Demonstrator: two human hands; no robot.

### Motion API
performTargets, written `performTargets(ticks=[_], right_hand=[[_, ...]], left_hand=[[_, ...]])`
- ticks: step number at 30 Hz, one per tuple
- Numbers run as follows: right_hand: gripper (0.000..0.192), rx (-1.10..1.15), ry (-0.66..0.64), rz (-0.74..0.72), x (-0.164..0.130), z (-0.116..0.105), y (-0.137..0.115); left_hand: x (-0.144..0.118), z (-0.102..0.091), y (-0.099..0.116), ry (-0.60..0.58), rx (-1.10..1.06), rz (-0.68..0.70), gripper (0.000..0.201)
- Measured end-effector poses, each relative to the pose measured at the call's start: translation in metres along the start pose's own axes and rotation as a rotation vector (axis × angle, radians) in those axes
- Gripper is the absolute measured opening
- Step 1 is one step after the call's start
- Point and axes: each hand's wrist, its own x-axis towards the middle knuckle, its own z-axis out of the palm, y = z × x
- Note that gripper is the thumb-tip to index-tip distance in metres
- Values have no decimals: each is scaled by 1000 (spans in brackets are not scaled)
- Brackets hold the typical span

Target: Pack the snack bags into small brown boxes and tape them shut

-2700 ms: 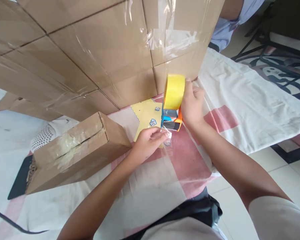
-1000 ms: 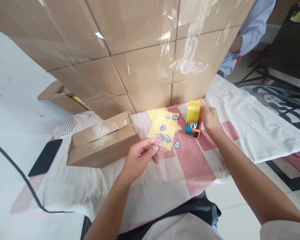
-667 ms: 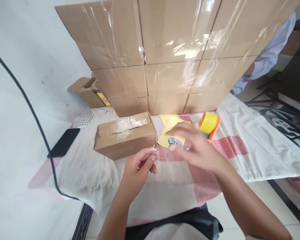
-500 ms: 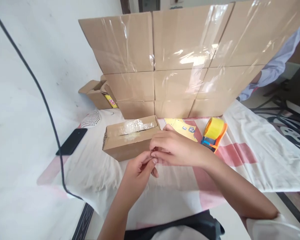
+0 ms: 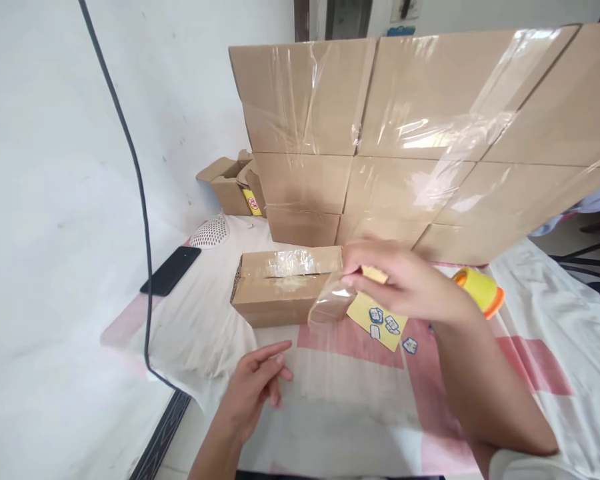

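Observation:
Pinched between the fingers of my right hand (image 5: 397, 277) is a curling strip of clear tape (image 5: 329, 301), hanging down by the right end of a small closed cardboard box (image 5: 275, 307). Whether the strip touches the box I cannot tell. Crumpled clear tape (image 5: 293, 263) covers the seam on the box's top. My left hand (image 5: 257, 380) is held in front of the box, holding nothing, its fingers apart. Beyond the right forearm lies a tape dispenser (image 5: 480, 290), yellow and orange, partly hidden by the arm.
Behind stands a tall taped cardboard panel (image 5: 410, 120). A yellow sheet (image 5: 363, 312) with small cut-out pictures (image 5: 409, 345) lies on the cloth. To the left are a black phone (image 5: 171, 272), a white perforated object (image 5: 210, 233), an open carton (image 5: 227, 190) and a hanging black cable (image 5: 140, 187).
My hands were together in front of the box; now they are apart. The right one has moved up to the box's right end with the tape strip. The view has shifted too.

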Motion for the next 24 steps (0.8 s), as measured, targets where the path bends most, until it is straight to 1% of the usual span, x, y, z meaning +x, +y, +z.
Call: performTargets(ticks=[1, 2, 3, 4, 5, 7, 8, 9, 10, 11, 12, 14, 17, 19, 21, 24], right_hand=[[22, 40, 18, 34, 2, -4, 8], [22, 70, 6, 66, 5, -6, 16], [23, 89, -29, 96, 10, -5, 24], [23, 95, -77, 122, 17, -2, 32], [24, 87, -125, 141, 24, 2, 39], [25, 39, -196, 150, 37, 13, 52], [25, 5, -218, 140, 43, 18, 56], [25, -26, -231, 123, 48, 22, 60], [25, -55, -240, 105, 51, 25, 63], [24, -83, -242, 94, 53, 26, 65], [24, -110, -241, 88, 55, 27, 67], [24, -156, -239, 86, 55, 27, 69], [25, -197, -234, 84, 53, 29, 73], [24, -179, -208, 98, 52, 32, 76], [23, -92, -164, 116, 51, 33, 79], [20, 109, -107, 125, 48, 31, 82]], left_hand=[[-2, -7, -6, 67, 13, 38, 56], [-4, -11, -8, 117, 50, 101, 50], [-6, -13, -5, 163, 113, 195, 43], [-8, -13, 2, 209, 202, 328, 35], [-10, -9, 13, 250, 317, 502, 25], [-8, 3, 40, 299, 606, 919, 10], [-5, 11, 54, 293, 769, 1112, 12], [0, 19, 65, 266, 934, 1264, 18], [5, 27, 73, 227, 1089, 1362, 25], [11, 34, 78, 186, 1222, 1411, 30], [16, 41, 80, 151, 1324, 1426, 34], [26, 50, 76, 115, 1433, 1423, 36], [32, 55, 64, 149, 1457, 1415, 35], [33, 56, 60, 168, 1458, 1408, 36], [33, 57, 59, 184, 1461, 1402, 38], [34, 58, 60, 231, 1453, 1369, 46]])
